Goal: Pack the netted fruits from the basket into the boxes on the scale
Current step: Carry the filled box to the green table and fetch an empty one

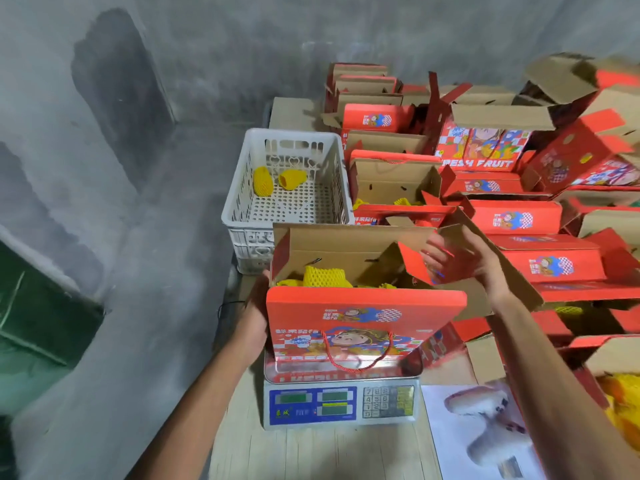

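Grey concrete wall (207, 46) behind, pale wooden tabletop (311, 452) below, and the scale (341, 403) as landmark, w/ its blue panel facing the person. On the scale's pan sits an open red box (363, 327), rope handle hanging on the near face, flaps up. Inside it, yellow netted fruits (323, 277) show at the left end, more partly hidden behind a flap. Left hand (256, 317) lies flat vs. the box's left side, fingers mostly hidden behind the box, so it looks like bracing, not gripping. Right hand (446, 258) is above the box's right end, fingers curled on a red inner flap (415, 268); blurred, so grip detail is unclear. Beyond the scale, touching the box's far flap, stands the white basket (287, 181), w/ just two netted fruits (277, 180) left on its floor. Right of the scale and behind it: a heap of red boxes (536, 216), some open w/ yellow netting showing. Near right of the scale lies a printed sheet (485, 438). Judged step: this box looks about full, and the hands seem to be on flap-closing or readying a lift off the pan. Next move prob. calls for folding the side flaps in w/o crushing nets, left hand steadying so the box doesn't slide on the pan. The basket's last two fruits are not yet packed.
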Motion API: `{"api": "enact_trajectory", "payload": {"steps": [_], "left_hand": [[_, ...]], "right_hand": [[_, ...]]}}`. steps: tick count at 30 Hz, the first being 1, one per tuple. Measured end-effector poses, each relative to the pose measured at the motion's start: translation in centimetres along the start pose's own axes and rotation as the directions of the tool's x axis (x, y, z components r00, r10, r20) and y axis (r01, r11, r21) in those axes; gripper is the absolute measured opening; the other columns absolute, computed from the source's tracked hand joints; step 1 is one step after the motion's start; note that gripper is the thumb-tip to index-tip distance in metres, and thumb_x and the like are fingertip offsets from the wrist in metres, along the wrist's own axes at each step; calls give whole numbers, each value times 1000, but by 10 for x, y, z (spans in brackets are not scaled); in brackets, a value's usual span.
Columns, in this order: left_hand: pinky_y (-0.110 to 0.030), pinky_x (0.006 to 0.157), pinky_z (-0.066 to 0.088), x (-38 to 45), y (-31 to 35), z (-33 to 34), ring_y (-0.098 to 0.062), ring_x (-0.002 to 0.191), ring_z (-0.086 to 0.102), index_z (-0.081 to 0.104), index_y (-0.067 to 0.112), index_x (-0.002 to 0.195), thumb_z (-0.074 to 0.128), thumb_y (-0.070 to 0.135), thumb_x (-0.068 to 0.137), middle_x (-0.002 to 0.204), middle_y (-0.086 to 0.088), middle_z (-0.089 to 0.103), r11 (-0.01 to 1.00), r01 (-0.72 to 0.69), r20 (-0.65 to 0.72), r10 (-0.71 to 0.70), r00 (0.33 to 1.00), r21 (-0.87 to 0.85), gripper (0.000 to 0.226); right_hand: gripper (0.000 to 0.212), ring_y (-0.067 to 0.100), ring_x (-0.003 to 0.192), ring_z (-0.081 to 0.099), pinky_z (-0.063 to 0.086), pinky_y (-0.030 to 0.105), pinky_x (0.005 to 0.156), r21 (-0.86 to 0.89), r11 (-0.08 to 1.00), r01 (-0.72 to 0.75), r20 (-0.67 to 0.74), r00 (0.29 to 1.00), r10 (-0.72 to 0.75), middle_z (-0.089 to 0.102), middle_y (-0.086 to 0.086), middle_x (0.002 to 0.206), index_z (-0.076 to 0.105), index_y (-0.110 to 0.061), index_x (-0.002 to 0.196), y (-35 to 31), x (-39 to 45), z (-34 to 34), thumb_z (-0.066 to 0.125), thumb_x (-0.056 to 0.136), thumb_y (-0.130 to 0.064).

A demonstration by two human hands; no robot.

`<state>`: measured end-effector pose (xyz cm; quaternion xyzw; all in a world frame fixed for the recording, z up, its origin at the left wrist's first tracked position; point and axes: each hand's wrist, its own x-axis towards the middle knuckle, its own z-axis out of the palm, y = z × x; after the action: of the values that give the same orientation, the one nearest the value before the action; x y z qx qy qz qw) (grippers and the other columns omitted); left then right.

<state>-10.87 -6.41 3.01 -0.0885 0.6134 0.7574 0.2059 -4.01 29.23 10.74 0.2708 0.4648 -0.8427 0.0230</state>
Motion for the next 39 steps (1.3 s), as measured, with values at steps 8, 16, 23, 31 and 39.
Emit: {"api": "enact_trajectory", "payload": {"steps": [8,16,23,31,39], "left_hand": [[-57,87,57,2,-29,-8,-38,91,73,75,28,76,54,68,81,95,-17,75,995,11,-93,-2,996,95,46],[-29,56,59,4,-41,-18,-19,66,73,60,19,80,40,39,111,72,-2,72,968,-44,-122,76,990,249,42],[-46,85,61,5,-25,-21,-38,116,68,55,7,142,31,32,112,131,-22,67,999,1,92,1,996,-32,46],[-53,98,56,-5,-15,-23,-36,115,67,56,6,138,41,25,103,129,-20,68,994,28,218,-3,976,-108,42],[-52,89,59,3,-12,-31,-38,114,67,72,13,121,50,27,97,127,-21,68,973,148,221,-107,969,-175,35]], "right_hand": [[34,17,69,61,56,26,63,-44,983,176,-290,940,-181,68,2,68,64,-15,84,110,-22,0,44,109,-25],[19,28,93,63,53,46,85,-234,930,284,-177,928,-328,64,15,97,62,-12,105,129,-22,-17,53,104,-28],[34,29,95,72,61,37,78,-43,979,201,101,975,-196,74,16,102,72,-14,113,115,-14,-49,51,90,-1],[59,33,101,69,56,48,95,99,990,98,306,944,-124,72,18,105,64,-5,124,114,1,-54,80,67,-5],[81,41,122,60,46,55,109,-9,998,55,420,906,-47,61,30,129,49,3,143,101,5,-67,90,74,-9]]}}
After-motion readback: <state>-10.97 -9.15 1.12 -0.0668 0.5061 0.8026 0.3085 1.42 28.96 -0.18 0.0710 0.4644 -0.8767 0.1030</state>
